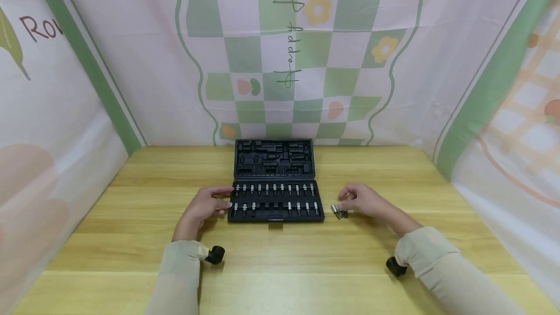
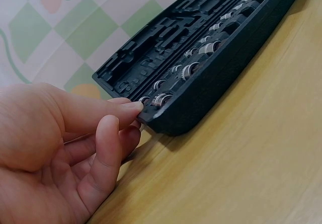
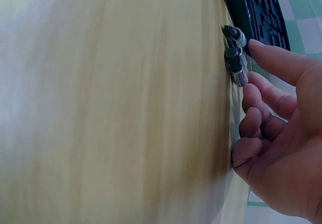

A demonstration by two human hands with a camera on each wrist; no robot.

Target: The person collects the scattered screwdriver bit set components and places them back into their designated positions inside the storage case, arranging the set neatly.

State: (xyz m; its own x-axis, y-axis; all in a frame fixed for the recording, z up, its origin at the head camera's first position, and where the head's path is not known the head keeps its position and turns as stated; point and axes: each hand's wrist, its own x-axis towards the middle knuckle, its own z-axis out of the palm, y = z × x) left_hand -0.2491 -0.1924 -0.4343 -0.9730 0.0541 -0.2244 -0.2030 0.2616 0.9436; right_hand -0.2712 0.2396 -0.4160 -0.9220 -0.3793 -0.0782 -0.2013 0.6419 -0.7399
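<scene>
A black bit-socket case (image 1: 275, 219) lies with its lid (image 1: 274, 159) raised at the back. Two rows of silver-topped bit sockets (image 1: 274, 188) fill its base, with bare slots mid-way along the front row. My left hand (image 1: 203, 204) is at the case's left side, thumb and index finger stretched out and touching the edge; in the left wrist view the thumb tip rests at the corner. Right of the case, a few loose bit sockets (image 3: 235, 58) lie together on the table. My right hand (image 1: 361, 200) reaches them, thumb and index fingertips right at the sockets, other fingers bent.
The wooden table (image 1: 280, 266) runs up to a patterned cloth (image 1: 280, 62) behind the case. More cloth hangs at both sides. A black wrist camera (image 1: 215, 255) sits at the left cuff, another black camera (image 1: 395, 266) at the right.
</scene>
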